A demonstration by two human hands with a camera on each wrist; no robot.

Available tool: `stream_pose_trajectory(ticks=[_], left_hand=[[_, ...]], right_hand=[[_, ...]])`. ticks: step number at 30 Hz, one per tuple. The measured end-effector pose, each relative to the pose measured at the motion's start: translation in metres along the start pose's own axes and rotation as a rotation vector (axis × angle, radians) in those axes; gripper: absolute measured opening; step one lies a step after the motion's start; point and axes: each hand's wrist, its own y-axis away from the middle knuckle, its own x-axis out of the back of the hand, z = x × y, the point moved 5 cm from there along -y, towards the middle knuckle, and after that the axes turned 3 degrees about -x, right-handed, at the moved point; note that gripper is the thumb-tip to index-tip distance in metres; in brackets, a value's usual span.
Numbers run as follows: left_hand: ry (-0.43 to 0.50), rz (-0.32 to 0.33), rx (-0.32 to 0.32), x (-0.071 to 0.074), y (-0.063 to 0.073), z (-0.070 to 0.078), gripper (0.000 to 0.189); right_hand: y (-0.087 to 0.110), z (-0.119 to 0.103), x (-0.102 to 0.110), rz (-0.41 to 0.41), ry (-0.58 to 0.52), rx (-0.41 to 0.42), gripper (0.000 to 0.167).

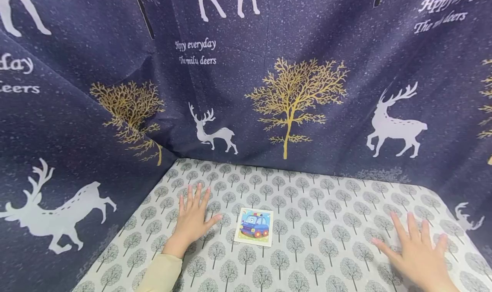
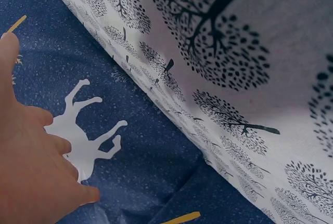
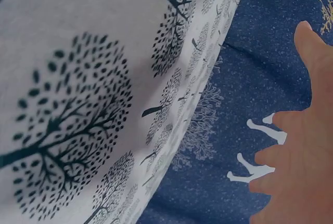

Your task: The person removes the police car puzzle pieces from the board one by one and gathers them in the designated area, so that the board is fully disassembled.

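Note:
A square picture card or puzzle [image 1: 254,226] with a white border shows a blue cartoon car with red wheels; it lies flat on the tree-print cloth. To its left my left hand [image 1: 193,221] is held with fingers spread, nothing in it. Farther off on the right, my right hand [image 1: 417,251] also has its fingers spread and holds nothing. In the left wrist view the left hand [image 2: 36,156] shows at the lower left edge. The right hand [image 3: 296,141] appears along the right side of its wrist view. Neither hand overlaps the card.
White cloth [image 1: 315,236] printed with grey trees covers the table. Behind it and to the left hangs a dark blue curtain [image 1: 238,87] with white deer, golden trees and lettering, meeting the table's far edge.

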Motion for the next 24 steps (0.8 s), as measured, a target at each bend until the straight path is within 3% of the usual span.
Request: stream_pose_trajectory(ticks=[24], left_hand=[[0.056, 0.172, -0.104, 0.012, -0.001, 0.015, 0.088]], right_hand=[[-0.013, -0.036, 0.009, 0.054, -0.056, 0.083, 0.096]])
